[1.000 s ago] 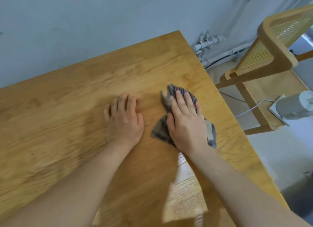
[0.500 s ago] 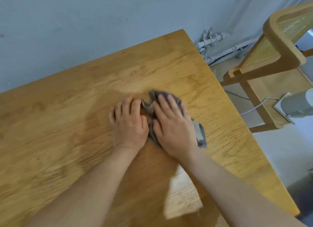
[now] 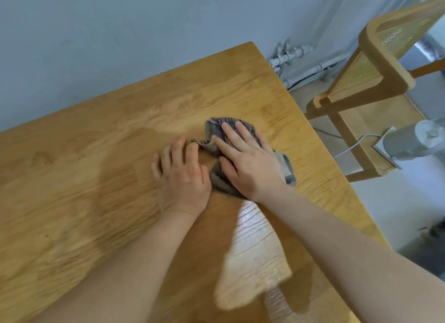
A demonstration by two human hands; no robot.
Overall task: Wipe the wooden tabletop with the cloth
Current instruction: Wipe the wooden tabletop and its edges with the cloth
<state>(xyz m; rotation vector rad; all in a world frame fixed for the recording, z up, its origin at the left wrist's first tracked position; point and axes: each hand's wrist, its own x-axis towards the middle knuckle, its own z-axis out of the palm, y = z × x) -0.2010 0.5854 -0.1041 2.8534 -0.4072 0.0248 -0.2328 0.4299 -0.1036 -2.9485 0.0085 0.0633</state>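
Observation:
A crumpled grey cloth (image 3: 218,128) lies on the wooden tabletop (image 3: 91,168), right of the middle. My right hand (image 3: 248,163) presses flat on it with straight, spread fingers, covering most of the cloth. My left hand (image 3: 181,174) rests flat on the bare wood just to its left, fingers slightly bent, fingertips touching a corner of the cloth. The two hands lie side by side, nearly touching.
The table's right edge (image 3: 320,139) runs diagonally close to my right hand, and its far edge meets a grey wall (image 3: 120,33). A wooden cane-backed chair (image 3: 375,65) stands to the right with a grey cylindrical device (image 3: 414,142) and white cable. Pipes (image 3: 291,55) run along the wall.
My right hand slid the cloth leftward until it met my left hand, then pushed it slightly away from me. My left hand stayed flat on the wood.

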